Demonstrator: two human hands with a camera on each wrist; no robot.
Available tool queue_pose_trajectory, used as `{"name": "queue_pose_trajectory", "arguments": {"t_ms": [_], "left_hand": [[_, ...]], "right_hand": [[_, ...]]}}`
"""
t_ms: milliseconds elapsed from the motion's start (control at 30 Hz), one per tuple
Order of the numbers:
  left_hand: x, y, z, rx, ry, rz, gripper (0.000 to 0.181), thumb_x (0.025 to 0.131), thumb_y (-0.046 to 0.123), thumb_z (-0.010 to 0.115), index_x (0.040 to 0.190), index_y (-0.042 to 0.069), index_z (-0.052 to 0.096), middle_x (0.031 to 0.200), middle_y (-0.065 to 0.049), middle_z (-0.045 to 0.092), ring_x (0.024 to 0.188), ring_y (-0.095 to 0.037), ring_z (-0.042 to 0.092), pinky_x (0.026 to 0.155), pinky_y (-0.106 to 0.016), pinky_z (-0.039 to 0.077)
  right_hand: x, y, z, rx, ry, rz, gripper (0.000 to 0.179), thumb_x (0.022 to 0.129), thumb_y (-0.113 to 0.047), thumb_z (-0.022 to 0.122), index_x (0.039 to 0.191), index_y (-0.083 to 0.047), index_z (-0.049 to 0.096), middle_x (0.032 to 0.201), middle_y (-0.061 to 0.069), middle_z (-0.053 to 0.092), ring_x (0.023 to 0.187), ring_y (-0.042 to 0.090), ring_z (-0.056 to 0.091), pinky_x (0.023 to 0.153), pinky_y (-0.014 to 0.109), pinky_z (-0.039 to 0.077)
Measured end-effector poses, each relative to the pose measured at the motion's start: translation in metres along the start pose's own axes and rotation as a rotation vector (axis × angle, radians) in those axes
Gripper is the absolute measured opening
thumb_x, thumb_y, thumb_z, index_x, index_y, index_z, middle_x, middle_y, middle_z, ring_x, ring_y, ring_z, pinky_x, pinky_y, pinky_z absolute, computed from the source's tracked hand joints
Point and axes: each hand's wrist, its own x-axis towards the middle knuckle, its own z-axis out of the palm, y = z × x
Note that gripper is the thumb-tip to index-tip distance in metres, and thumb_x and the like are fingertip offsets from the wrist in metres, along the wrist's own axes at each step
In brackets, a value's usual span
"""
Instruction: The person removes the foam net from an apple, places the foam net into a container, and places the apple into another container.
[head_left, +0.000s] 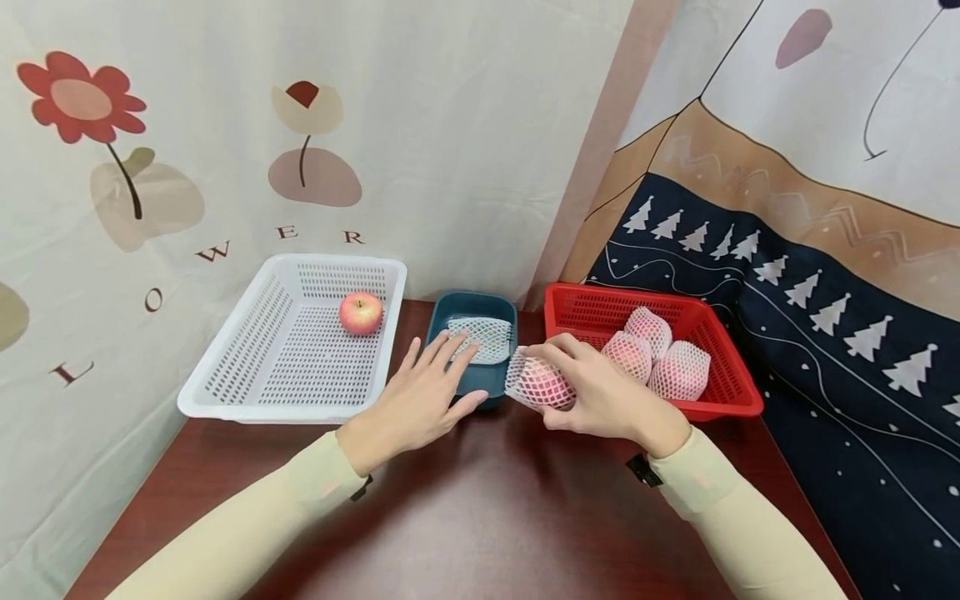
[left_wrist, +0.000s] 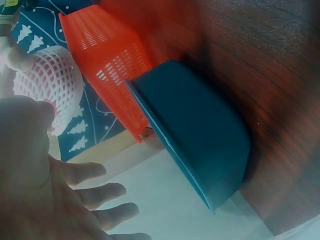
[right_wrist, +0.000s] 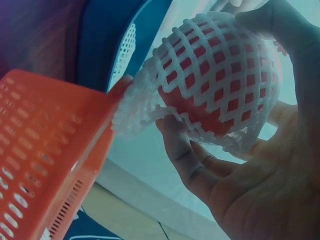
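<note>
My right hand (head_left: 600,387) grips an apple (head_left: 546,383) that is wrapped in a white foam net (right_wrist: 220,75). The net's loose end sticks out to the left of the fruit. In the right wrist view the thumb and fingers curl round the wrapped apple, and red skin shows through the mesh. With fingers spread, my left hand (head_left: 420,408) hovers by the near left side of a dark teal bin (head_left: 487,379) and holds nothing. Inside that bin lies an empty foam net (head_left: 483,337). The left wrist view shows the bin's outer wall (left_wrist: 200,135) beyond the fingers.
To the left, a white basket (head_left: 217,387) contains one bare apple (head_left: 361,313). A red basket (head_left: 731,375) on the right holds several net-wrapped apples (head_left: 678,371). All stand on a dark red-brown table (head_left: 480,517), with a printed curtain (head_left: 465,150) behind.
</note>
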Motion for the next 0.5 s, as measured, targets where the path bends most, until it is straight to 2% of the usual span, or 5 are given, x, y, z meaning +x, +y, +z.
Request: {"name": "queue_pose_trajectory", "arguments": {"t_ms": [167,500], "left_hand": [[-0.005,-0.003,-0.001,-0.005,-0.008,-0.009,0.082,0.117,0.061,0.06,0.179,0.01,0.044,0.186,-0.021,0.043,0.173,-0.051,0.041,0.139,-0.079,0.031],[-0.015,-0.006,-0.003,-0.015,0.029,0.002,0.081,0.117,0.06,0.062,0.178,0.009,0.046,0.185,-0.022,0.044,0.172,-0.051,0.043,0.138,-0.079,0.034]], "right_hand": [[0.001,-0.004,0.005,0.013,-0.013,-0.024,0.086,0.087,-0.034,0.094,0.166,-0.031,0.061,0.15,0.002,0.066,0.126,0.02,0.067,0.105,0.046,0.07],[0.003,-0.01,0.02,0.026,-0.018,-0.071,0.084,0.088,-0.034,0.094,0.165,-0.028,0.063,0.147,0.001,0.067,0.125,0.015,0.068,0.104,0.04,0.07]]}}
